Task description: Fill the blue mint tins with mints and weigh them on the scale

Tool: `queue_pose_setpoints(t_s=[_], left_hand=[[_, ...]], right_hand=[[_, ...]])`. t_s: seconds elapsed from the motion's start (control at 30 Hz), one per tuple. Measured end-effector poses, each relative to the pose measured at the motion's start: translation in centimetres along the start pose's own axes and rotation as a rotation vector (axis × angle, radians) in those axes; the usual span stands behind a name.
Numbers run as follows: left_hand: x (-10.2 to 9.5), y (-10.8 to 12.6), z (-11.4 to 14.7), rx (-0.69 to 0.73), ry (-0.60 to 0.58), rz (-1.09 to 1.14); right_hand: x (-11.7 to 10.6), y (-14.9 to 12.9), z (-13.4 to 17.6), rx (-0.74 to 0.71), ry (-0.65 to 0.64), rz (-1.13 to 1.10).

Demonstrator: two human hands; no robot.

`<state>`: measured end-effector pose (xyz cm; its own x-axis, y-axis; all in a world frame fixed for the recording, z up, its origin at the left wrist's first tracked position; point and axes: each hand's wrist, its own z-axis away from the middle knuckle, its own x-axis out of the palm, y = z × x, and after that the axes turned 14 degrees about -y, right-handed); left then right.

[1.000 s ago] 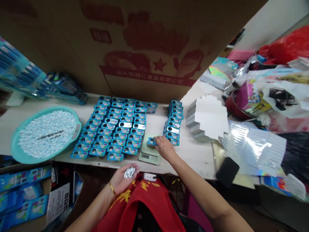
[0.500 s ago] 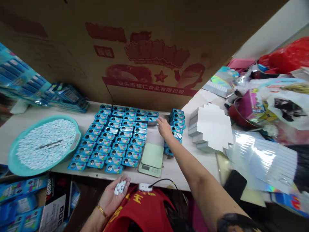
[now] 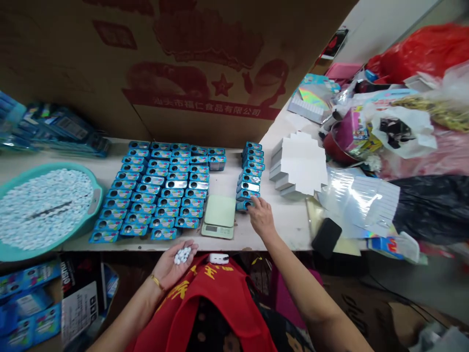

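My left hand (image 3: 174,266) is palm up and cupped at the table's front edge, holding a small heap of white candies (image 3: 182,254). My right hand (image 3: 262,217) has its fingers closed at the near end of the short right column, on the right end of a small blue box (image 3: 243,206). One box farther up that column has white candies (image 3: 255,180) on top. A pale green kitchen scale (image 3: 220,212) stands left of my right hand with a bare pan. Beyond it are several rows of blue boxes (image 3: 142,208) with round dark windows.
A turquoise basin (image 3: 95,193) full of white candies, with a dark strip on them, stands at left. A large carton (image 3: 205,127) walls the back. White card stacks (image 3: 304,164), a black phone (image 3: 327,237) and plastic sheets (image 3: 361,200) are at right. A white power strip (image 3: 219,258) lies at the front.
My right hand has drawn back from the blue box at the far end of the rows to the near end of the right column. My left hand still holds the candies. The view has shifted right.
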<state>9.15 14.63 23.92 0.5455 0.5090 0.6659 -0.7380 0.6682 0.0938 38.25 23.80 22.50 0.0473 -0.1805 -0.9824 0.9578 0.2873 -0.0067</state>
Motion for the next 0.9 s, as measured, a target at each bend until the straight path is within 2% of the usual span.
queue_pose_setpoints(t_s=[0.07,0.17,0.27,0.37,0.47,0.57,0.63,0.77,0.9], left_hand=[[-0.1,-0.4,0.0,0.002,-0.003,0.007],[-0.2,-1.0,-0.1,0.001,-0.019,0.020],[0.0,-1.2,-0.2,0.010,-0.052,0.033],[0.0,-1.3,-0.1,0.015,-0.088,0.050],[0.0,-1.3,-0.1,0.002,-0.147,0.065],[-0.1,-1.6,-0.2,-0.003,-0.175,0.092],[-0.4,-1.9,-0.2,-0.002,-0.178,0.115],[-1.0,-2.2,0.0,-0.020,-0.191,0.130],[-1.0,-2.1,0.3,-0.040,-0.145,0.103]], right_hand=[[-1.3,-0.8,0.6,-0.096,0.023,0.011],[-2.7,-3.0,0.4,-0.272,-0.029,0.035],[-2.7,-5.5,-0.9,-0.376,-0.107,0.046],[-2.1,-7.7,-1.1,-0.402,-0.104,0.007],[-1.9,-10.3,0.7,-0.504,-0.083,-0.109],[-2.3,-13.4,3.0,-0.694,-0.180,-0.187],[-2.5,-15.0,3.9,-0.731,-0.244,-0.190],[-2.8,-15.7,4.2,-0.778,-0.309,-0.181],[-3.2,-15.0,4.3,-0.782,-0.303,-0.191]])
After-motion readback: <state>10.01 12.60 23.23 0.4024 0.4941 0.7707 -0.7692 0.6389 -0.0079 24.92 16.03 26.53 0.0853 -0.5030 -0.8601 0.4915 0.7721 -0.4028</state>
